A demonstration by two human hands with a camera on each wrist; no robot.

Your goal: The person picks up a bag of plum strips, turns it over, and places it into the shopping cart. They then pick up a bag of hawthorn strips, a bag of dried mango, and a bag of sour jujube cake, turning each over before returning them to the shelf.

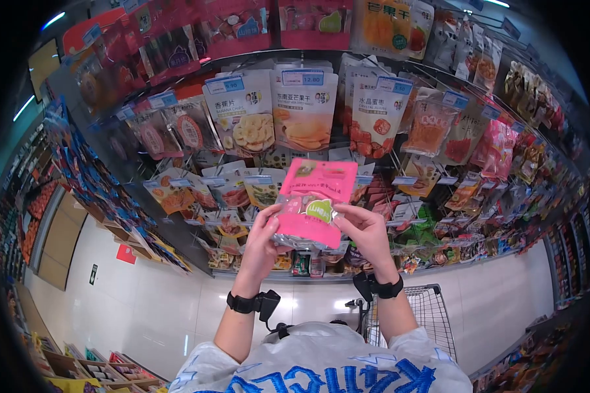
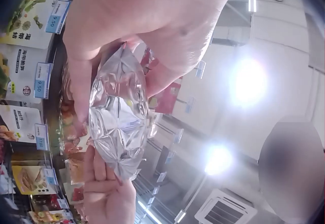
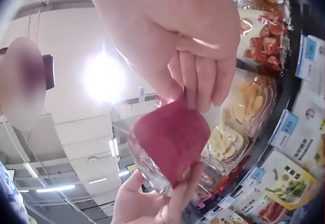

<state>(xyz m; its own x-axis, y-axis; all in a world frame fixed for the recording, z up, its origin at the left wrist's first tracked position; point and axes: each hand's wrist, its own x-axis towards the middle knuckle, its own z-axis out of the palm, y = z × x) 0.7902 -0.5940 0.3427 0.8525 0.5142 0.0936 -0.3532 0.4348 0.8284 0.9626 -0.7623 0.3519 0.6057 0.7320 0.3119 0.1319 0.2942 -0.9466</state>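
A pink snack pouch (image 1: 308, 230) with a clear window and a green leaf-shaped label is held up in front of the shelves. My left hand (image 1: 261, 243) grips its left edge, thumb on the front. The right hand (image 1: 367, 237) pinches the opposite edge between thumb and fingers. From the left wrist, the pouch's shiny silver gusset (image 2: 119, 120) shows between both hands. The right wrist view looks at its pink end (image 3: 172, 137), with the right-hand fingers (image 3: 205, 79) along the upper corner and the left hand below.
Hanging bags of banana chips (image 1: 246, 128), dried mango (image 1: 305, 114) and jujubes (image 1: 375, 118) fill the rack behind, with blue price tags. More packets hang on lower rows. A wire shopping cart (image 1: 432, 314) stands at the right, close to the body. Tiled floor (image 1: 157, 295) lies below.
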